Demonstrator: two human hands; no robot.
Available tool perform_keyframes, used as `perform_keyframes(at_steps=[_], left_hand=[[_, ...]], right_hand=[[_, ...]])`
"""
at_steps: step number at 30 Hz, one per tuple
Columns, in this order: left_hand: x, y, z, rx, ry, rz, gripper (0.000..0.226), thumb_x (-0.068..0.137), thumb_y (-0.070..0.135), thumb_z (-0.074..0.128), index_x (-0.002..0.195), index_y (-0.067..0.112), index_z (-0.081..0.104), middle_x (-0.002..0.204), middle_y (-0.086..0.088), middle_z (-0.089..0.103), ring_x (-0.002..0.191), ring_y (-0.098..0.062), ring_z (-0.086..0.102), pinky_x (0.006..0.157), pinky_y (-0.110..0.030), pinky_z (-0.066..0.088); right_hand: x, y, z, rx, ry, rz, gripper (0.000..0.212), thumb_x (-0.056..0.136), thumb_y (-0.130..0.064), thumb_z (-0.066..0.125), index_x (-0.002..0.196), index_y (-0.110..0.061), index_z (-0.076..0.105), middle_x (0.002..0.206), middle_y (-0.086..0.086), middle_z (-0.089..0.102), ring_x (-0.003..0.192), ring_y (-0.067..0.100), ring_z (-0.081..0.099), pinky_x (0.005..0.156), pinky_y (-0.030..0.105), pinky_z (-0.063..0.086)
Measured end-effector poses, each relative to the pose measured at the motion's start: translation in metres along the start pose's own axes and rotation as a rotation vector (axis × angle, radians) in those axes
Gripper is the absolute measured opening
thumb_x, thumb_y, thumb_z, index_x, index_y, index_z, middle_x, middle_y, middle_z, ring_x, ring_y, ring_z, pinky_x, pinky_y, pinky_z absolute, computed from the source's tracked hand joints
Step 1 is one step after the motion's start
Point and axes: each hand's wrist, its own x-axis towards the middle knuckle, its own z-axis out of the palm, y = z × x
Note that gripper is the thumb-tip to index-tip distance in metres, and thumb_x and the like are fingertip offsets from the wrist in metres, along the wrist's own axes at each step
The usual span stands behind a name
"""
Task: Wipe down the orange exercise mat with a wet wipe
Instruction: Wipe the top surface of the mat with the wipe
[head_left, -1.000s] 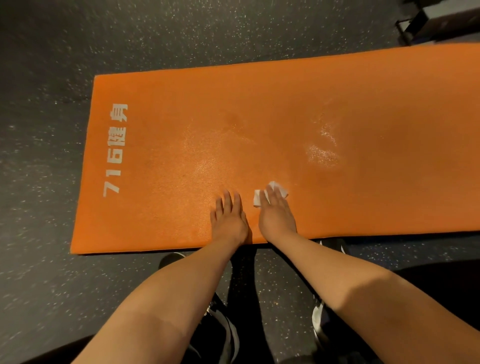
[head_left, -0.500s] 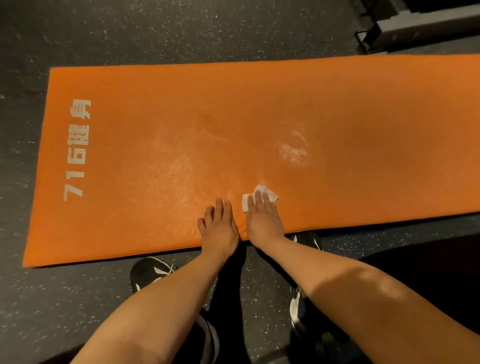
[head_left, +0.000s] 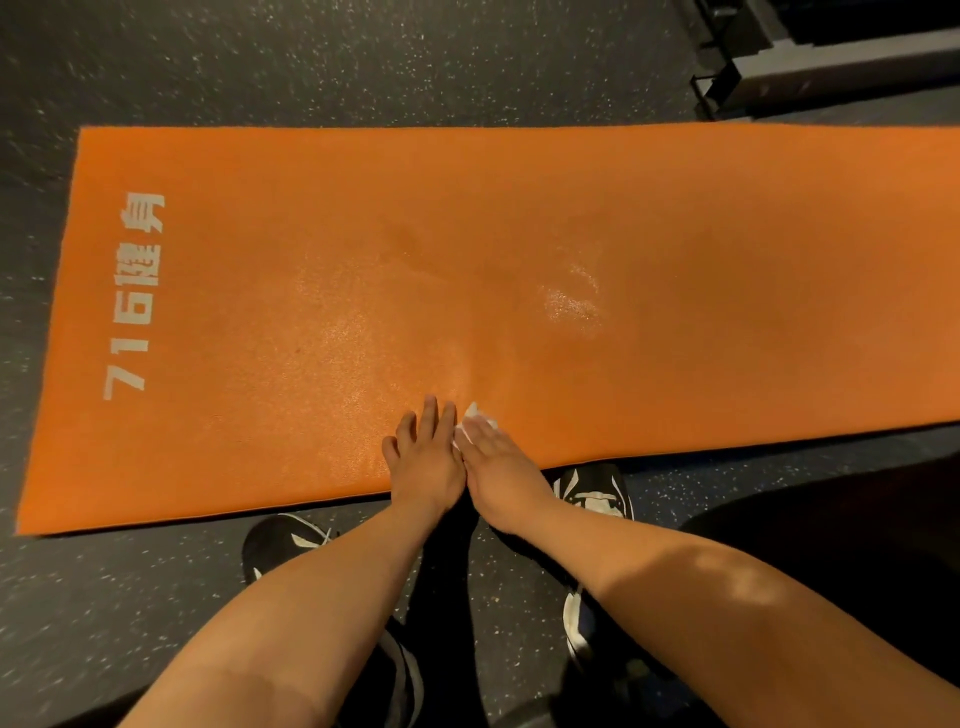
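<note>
Mat (head_left: 675, 234), orange, lies flat on the dark speckled floor (head_left: 363, 62), with its near long edge just ahead of the person's black-and-white shoes (head_left: 597, 491); the right toe sits right at that edge. Both bare forearms reach forward from the bottom of the view to the mat's near strip. The left hand (head_left: 426, 457) rests palm down on the mat, its fingers straight and slightly spread, holding nothing. The right hand (head_left: 498, 462) lies touching it on the right side, its fingers straight and angled left, pressing a white wipe (head_left: 475, 415) flat against the mat; only a crumpled bit of the wipe shows past the fingertips, right beside the left hand's fingers. Beyond the hands, toward the mat's middle, a wet patch (head_left: 571, 304) glistens, with a fainter sheen to its left. White lettering (head_left: 132, 296) reading "716" and two characters runs along the mat's left end. Past the far edge, at top right, stands a dark metal frame (head_left: 810, 67) on the floor.
</note>
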Motion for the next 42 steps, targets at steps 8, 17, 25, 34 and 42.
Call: perform_keyframes(at_steps=[8,17,25,34,42], left_hand=[[0.002,0.0,-0.001,-0.015,0.034,-0.017,0.054,0.107,0.039,0.025,0.159,0.035,0.012,0.169,0.007,-0.003,0.151,-0.029,0.006,0.119,-0.051,0.012],[0.01,-0.006,-0.009,-0.035,0.098,0.003,0.052,0.105,0.034,0.032,0.157,0.036,0.021,0.166,0.006,0.013,0.133,-0.03,0.026,0.107,-0.045,0.024],[0.035,-0.004,-0.028,-0.056,0.147,-0.066,0.055,0.105,0.033,0.034,0.158,0.032,0.019,0.167,-0.001,0.011,0.129,-0.033,0.035,0.103,-0.045,0.027],[0.069,-0.017,-0.046,-0.002,0.183,-0.083,0.057,0.104,0.035,0.036,0.159,0.028,0.019,0.168,-0.004,0.009,0.141,-0.035,0.02,0.115,-0.049,0.019],[0.098,-0.026,-0.062,-0.065,0.293,-0.074,0.051,0.1,0.031,0.049,0.15,0.024,0.04,0.158,-0.01,0.03,0.132,-0.036,0.032,0.109,-0.048,0.021]], right_hand=[[0.018,0.036,-0.022,-0.096,0.016,0.398,0.059,0.11,-0.031,0.021,0.162,-0.018,-0.004,0.169,0.007,-0.011,0.154,0.028,-0.018,0.126,0.044,-0.007],[0.049,0.021,-0.023,-0.14,-0.092,0.184,0.065,0.107,-0.022,0.031,0.162,-0.024,-0.004,0.169,0.0,-0.012,0.154,0.022,-0.018,0.124,0.048,-0.008],[0.081,0.007,-0.026,-0.027,-0.165,0.104,0.06,0.11,-0.024,0.027,0.162,-0.027,-0.003,0.169,-0.001,-0.015,0.154,0.022,-0.019,0.125,0.048,-0.006],[0.123,0.024,-0.04,0.037,-0.015,0.317,0.065,0.107,-0.02,0.03,0.162,-0.026,-0.005,0.169,0.001,-0.017,0.154,0.025,-0.02,0.125,0.05,-0.004],[0.153,0.036,-0.035,-0.059,0.09,0.193,0.065,0.107,-0.021,0.032,0.162,-0.031,-0.001,0.17,-0.003,-0.01,0.155,0.02,-0.015,0.124,0.055,-0.003]])
